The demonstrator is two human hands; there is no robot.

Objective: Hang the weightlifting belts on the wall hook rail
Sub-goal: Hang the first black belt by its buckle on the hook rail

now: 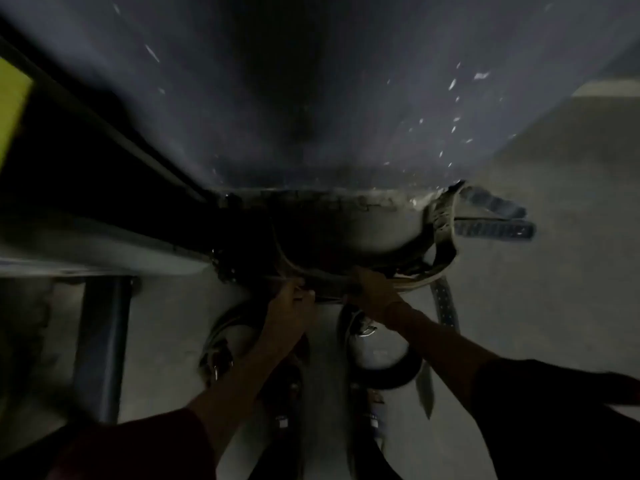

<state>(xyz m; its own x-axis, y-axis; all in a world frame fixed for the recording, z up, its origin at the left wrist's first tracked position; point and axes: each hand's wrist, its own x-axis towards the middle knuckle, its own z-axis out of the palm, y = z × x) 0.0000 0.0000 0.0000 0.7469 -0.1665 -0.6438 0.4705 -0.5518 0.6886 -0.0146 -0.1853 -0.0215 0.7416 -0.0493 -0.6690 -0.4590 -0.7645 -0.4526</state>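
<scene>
Left hand (291,301) and right hand (372,289) are gripping a belt (329,283) on the floor (554,271); I am picking it up, rail comes next.

In dim, blurred light, the red-sleeved left hand (291,301) and the black-sleeved right hand (372,289) grip a curved, pale-edged leather weightlifting belt (420,281) side by side near the foot of a dark blue-grey wall (311,98). Two more coiled belts (223,341) lie on the pale grey floor (554,289) under the forearms. Perforated blue strap ends (495,230) lie to the right.
</scene>
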